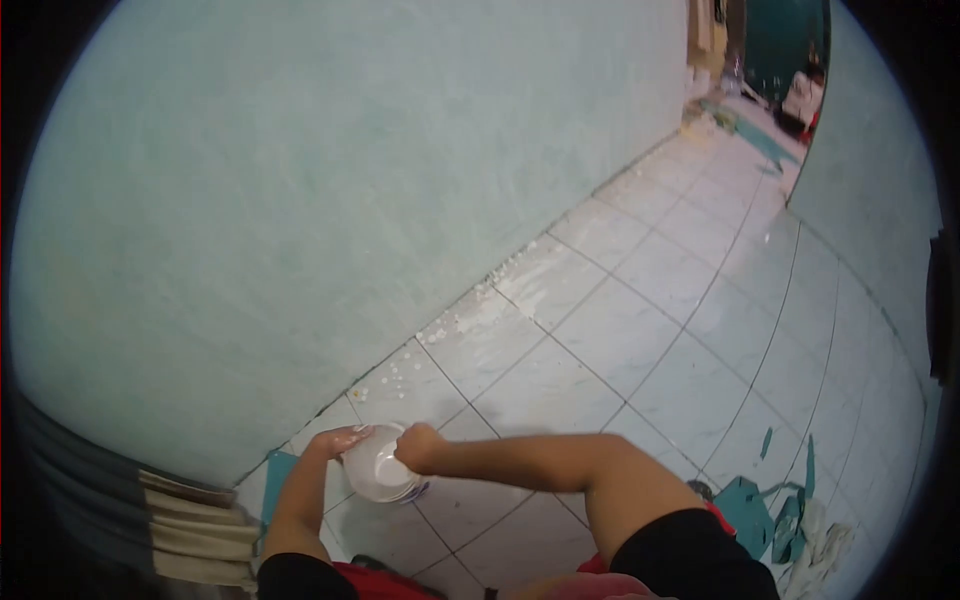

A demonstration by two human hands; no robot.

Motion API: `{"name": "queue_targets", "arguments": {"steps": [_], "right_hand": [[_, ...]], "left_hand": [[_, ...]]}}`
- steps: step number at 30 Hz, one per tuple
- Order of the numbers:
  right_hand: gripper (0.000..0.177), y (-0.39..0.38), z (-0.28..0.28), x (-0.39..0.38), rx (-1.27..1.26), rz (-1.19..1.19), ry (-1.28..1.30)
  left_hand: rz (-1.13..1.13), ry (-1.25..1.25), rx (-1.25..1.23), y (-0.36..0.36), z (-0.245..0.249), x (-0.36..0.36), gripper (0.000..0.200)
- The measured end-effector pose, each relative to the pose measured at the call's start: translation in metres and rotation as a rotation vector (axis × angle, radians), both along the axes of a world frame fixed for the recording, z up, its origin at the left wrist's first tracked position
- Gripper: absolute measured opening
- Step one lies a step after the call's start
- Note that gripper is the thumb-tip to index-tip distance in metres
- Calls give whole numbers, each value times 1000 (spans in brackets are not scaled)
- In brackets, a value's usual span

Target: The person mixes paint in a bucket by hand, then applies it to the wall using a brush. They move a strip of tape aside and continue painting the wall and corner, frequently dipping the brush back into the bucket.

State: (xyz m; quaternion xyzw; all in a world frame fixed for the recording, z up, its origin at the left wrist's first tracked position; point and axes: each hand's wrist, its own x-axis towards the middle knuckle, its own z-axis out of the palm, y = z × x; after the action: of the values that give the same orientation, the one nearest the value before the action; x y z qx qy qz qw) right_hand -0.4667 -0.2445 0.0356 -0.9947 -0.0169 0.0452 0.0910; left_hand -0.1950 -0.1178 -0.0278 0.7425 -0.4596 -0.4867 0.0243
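Observation:
A white tub [372, 472] is held above the tiled floor at the lower middle, its mouth tilted up toward me. Whitish material lies inside it, and a bit of blue marking shows on its outer side. My left hand [347, 440] grips the far left rim, with pale smears on the fingers. At the opposite side, my right hand [420, 449] is closed in a fist over the rim. Whatever the fist may hold is hidden.
White drips and smears [500, 300] mark the floor along the pale green wall [350, 180]. Torn teal scraps and a crumpled cloth [825, 545] lie at lower right. Dark and beige fabric [190, 520] hangs at lower left. A doorway [765, 70] shows clutter beyond.

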Motion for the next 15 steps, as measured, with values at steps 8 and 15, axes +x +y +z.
{"name": "queue_targets", "arguments": {"steps": [8,15], "right_hand": [[21,-66,8,-71,-88,-18,379],[15,-141,32,-143,97,-320,433]], "left_hand": [[297,175,-33,-94,-16,-176,59],[345,282,-224,-224,41,-373,6]]}}
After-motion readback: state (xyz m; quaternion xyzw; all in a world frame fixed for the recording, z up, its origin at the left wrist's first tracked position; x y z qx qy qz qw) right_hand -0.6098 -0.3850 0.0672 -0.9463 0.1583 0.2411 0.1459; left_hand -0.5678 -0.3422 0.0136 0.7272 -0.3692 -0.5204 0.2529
